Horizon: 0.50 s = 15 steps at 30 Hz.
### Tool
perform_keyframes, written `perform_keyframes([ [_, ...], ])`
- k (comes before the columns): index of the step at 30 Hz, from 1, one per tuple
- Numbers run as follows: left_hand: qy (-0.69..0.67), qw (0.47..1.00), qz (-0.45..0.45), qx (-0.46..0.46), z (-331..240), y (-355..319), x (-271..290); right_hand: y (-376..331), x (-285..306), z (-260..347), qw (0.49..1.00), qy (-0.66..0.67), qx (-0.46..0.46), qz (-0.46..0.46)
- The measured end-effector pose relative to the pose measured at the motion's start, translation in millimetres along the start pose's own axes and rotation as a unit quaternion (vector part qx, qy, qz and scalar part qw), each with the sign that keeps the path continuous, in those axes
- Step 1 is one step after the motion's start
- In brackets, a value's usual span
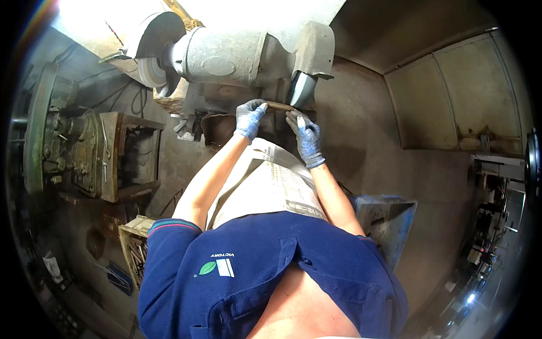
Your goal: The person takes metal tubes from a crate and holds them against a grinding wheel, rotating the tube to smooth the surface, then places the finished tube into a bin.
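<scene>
A thin brownish rod (279, 105) lies crosswise between my two gloved hands, just below the right wheel of a grey bench grinder (223, 56). My left hand (250, 119), in a grey-and-blue work glove, pinches the rod's left end. Fingers of my right hand (306, 137), gloved alike, close at its right end, beside the lower edge of the bright grinding wheel (303, 89). Whether the rod touches the wheel I cannot tell. A metal guard (315, 48) covers the top of that wheel. At the grinder's left end sits a pale wheel (151, 72) under a round guard.
A light printed apron (270, 181) covers my lap. To the left stands a greenish machine (73, 144) beside a rusty metal frame (131, 121). Near my left elbow is a crate (133, 248) of metal parts; a blue-edged bin (387, 220) stands by my right elbow. Metal panels (451, 96) rise at right.
</scene>
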<state>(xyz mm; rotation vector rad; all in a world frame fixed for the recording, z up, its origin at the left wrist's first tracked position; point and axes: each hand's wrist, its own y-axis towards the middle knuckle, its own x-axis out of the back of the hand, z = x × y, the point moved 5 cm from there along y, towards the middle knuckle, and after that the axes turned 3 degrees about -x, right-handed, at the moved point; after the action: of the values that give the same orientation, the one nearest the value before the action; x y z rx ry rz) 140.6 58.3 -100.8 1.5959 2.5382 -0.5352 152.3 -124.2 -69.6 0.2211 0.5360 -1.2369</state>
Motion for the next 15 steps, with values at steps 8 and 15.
perform_keyframes([
  [8, 0.044, 0.99, 0.119, -0.062, -58.9, -85.7, -1.0, -91.4, -46.5, 80.1, 0.863, -0.418, 0.284, 0.014],
  [15, 0.004, 0.945, 0.226, -0.237, -90.0, -126.2, -18.6, -156.0, -58.6, 108.4, 0.811, -0.486, 0.326, 0.006],
])
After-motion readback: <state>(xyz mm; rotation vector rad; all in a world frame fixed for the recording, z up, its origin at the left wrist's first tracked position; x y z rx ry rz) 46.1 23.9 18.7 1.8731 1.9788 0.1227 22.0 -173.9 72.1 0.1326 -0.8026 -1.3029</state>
